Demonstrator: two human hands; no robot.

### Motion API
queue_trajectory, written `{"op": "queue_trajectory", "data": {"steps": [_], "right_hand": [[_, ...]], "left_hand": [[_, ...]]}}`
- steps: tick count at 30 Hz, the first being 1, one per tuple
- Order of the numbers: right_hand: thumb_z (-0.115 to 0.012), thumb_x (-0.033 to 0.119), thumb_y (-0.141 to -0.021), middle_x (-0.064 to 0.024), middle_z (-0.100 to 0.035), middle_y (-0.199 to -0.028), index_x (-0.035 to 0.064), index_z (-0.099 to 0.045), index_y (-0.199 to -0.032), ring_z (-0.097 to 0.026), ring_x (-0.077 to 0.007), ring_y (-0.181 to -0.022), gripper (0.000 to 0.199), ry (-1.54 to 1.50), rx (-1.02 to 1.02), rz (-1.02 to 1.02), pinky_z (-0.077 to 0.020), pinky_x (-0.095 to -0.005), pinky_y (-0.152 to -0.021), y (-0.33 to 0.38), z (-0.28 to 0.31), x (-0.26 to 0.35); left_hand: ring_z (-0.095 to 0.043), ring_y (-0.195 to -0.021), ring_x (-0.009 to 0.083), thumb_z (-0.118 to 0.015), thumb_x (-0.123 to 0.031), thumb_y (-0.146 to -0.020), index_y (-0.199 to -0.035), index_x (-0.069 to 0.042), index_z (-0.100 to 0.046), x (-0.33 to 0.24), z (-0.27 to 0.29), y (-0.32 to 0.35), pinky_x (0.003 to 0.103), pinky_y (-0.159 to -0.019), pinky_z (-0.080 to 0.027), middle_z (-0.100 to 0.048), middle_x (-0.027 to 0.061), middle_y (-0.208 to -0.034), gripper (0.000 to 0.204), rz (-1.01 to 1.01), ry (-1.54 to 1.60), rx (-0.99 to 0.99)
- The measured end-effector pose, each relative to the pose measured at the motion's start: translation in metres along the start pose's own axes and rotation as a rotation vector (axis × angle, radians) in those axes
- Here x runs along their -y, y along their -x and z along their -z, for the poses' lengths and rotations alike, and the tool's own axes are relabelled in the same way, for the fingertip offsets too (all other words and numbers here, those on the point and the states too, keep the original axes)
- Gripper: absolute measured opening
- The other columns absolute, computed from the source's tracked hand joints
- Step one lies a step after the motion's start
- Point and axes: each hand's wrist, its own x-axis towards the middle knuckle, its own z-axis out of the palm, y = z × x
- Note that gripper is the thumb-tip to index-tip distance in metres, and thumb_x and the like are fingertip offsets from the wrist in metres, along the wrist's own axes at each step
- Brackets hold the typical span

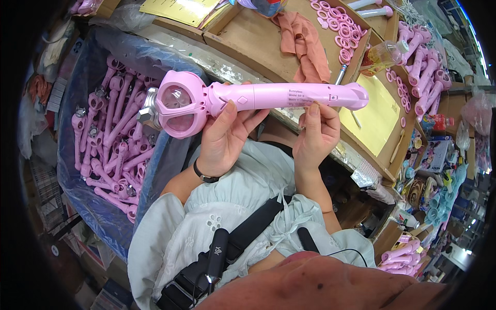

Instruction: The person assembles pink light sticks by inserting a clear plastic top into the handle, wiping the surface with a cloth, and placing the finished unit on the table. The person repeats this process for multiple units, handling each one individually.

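Note:
A pink toy wand lies crosswise in front of me, its round caged head with a clear dome to the left and a silver faceted piece on the head's far left end. My left hand is closed round the wand's neck, thumb in front and other fingers partly hidden behind it. At the lower edge of the handle, beside small dark print, my right hand is in a pinch, thumb and forefinger together against the wand. Whatever lies between those fingertips is too small to make out.
On the left, a blue-lined bin holds many similar wands. Cardboard trays on the bench hold an orange cloth, pink rings, a yellow sheet and a clear bottle. More pink handles are piled at the right.

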Motion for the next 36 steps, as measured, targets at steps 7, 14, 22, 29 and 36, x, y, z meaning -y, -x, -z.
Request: {"op": "queue_trajectory", "data": {"steps": [7, 14, 22, 29, 36], "right_hand": [[-0.060, 0.005, -0.088, -0.0099, -0.061, -0.087, -0.0011, -0.056, -0.097, -0.050, -0.0095, -0.063, 0.012, 0.012, -0.008, -0.006, -0.0414, -0.0212, -0.056, 0.001, 0.001, -0.002], [-0.059, 0.004, -0.089, -0.0094, -0.061, -0.089, -0.0008, -0.055, -0.097, -0.054, -0.0110, -0.070, 0.010, -0.006, 0.006, 0.025, -0.0458, -0.0243, -0.061, 0.001, 0.001, -0.006], [-0.058, 0.003, -0.089, -0.0095, -0.061, -0.091, -0.0006, -0.055, -0.098, -0.058, -0.0129, -0.074, 0.010, -0.031, 0.000, 0.009, -0.0505, -0.0268, -0.064, 0.002, 0.001, -0.007], [-0.058, 0.003, -0.089, -0.0092, -0.060, -0.092, -0.0005, -0.054, -0.098, -0.059, -0.0133, -0.076, 0.011, -0.012, -0.014, 0.025, -0.0521, -0.0283, -0.065, 0.003, 0.000, -0.009], [-0.059, 0.002, -0.088, -0.0088, -0.060, -0.094, -0.0002, -0.053, -0.099, -0.058, -0.0130, -0.077, 0.013, -0.017, 0.002, 0.018, -0.0513, -0.0279, -0.069, 0.002, 0.000, -0.013]], "left_hand": [[-0.041, -0.128, 0.0290, -0.047, -0.014, -0.096, -0.130, -0.016, -0.038, 0.001, 0.000, 0.000, 0.050, -0.106, -0.035, -0.041, 0.0110, -0.138, 0.035, -0.003, 0.004, 0.000], [-0.041, -0.128, 0.0290, -0.047, -0.014, -0.096, -0.131, -0.016, -0.038, 0.001, 0.002, 0.001, 0.050, -0.107, -0.034, -0.040, 0.0109, -0.139, 0.036, 0.000, 0.008, -0.001], [-0.040, -0.128, 0.0289, -0.046, -0.013, -0.096, -0.131, -0.016, -0.038, 0.001, 0.003, 0.002, 0.050, -0.107, -0.034, -0.039, 0.0110, -0.140, 0.036, -0.001, 0.014, -0.003], [-0.041, -0.128, 0.0287, -0.047, -0.012, -0.095, -0.131, -0.016, -0.035, 0.001, 0.003, 0.002, 0.050, -0.107, -0.034, -0.040, 0.0112, -0.138, 0.038, -0.005, 0.000, -0.021], [-0.040, -0.128, 0.0292, -0.050, -0.009, -0.094, -0.133, -0.016, -0.030, 0.007, 0.003, 0.004, 0.051, -0.107, -0.033, -0.037, 0.0117, -0.139, 0.044, -0.107, -0.073, 0.010]]}}
